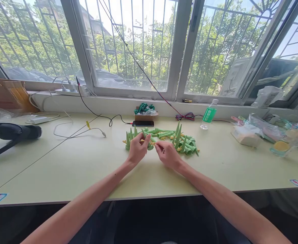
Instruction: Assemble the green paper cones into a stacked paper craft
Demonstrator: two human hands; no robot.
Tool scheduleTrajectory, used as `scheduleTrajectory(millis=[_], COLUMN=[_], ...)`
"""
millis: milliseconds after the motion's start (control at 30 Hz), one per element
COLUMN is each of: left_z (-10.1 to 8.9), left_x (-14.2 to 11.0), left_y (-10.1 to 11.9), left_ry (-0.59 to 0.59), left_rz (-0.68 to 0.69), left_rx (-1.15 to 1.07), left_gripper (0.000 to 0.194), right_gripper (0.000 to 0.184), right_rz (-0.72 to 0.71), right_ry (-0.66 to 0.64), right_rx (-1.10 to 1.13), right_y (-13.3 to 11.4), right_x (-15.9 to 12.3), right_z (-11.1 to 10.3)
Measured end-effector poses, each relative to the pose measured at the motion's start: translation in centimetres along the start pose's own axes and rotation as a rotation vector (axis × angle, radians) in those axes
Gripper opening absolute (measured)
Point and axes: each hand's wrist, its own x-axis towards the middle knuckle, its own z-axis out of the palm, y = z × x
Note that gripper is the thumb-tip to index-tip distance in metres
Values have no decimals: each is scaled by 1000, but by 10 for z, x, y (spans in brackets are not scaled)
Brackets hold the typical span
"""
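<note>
My left hand [138, 149] is closed around a light green tapered plastic piece [149, 137], whose end points toward my right hand. With thumb and forefinger, my right hand [168, 155] pinches a small yellow piece [153, 143] at that end; whether the two parts join cannot be made out. Several green pointed cones [128, 139] stand upright just left of my left hand. Beyond and right of my right hand lies a heap of green cones and tubes [189, 145] mixed with yellow bits. Two tall green spikes [178, 134] rise upright at the heap's left side.
Behind the pieces are a black phone [143, 123] on a cable and a small box [146, 117] with green wrapping. A water bottle [208, 115] stands at right, near plastic bags [263, 127]. A black headset [14, 134] and white cable [80, 136] lie left on the table [88, 173].
</note>
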Motion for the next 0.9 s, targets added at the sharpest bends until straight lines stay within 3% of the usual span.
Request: scheduleTrajectory(millis=[233,900], left_z=[0,0], left_x=[0,-3], left_y=[-4,3], left_ry=[41,31], left_rz=[20,100], left_rx=[33,119], left_gripper=[41,40], right_gripper=[26,28], right_rz=[11,18], right_ry=[104,83], right_rx=[60,61], right_y=[-3,-4], right_x=[-2,-2], right_z=[-1,-4])
